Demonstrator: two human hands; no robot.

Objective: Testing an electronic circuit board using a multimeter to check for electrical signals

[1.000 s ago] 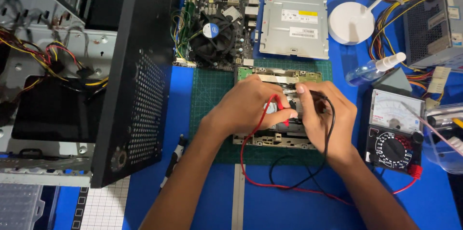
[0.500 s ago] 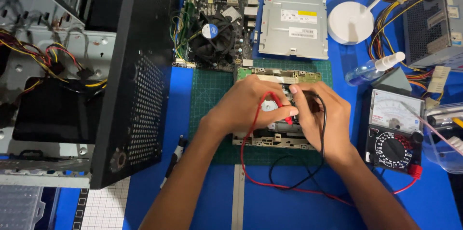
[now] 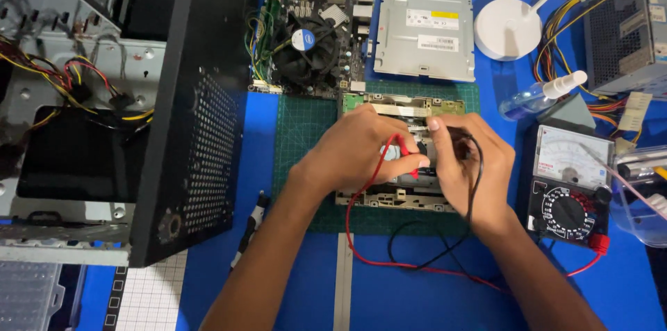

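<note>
- Your left hand [image 3: 354, 154] pinches the red probe [image 3: 401, 152], tip down on the circuit board [image 3: 396, 195].
- Your right hand [image 3: 467, 164] is closed around the black probe [image 3: 445, 138], tip hidden by the fingers.
- The board lies on the green cutting mat [image 3: 302, 136], between both hands.
- Red and black leads run to the analog multimeter [image 3: 570, 188], just right of your right wrist.

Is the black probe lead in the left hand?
No. The left hand holds the red probe lead; the black lead runs to the right hand.
</note>
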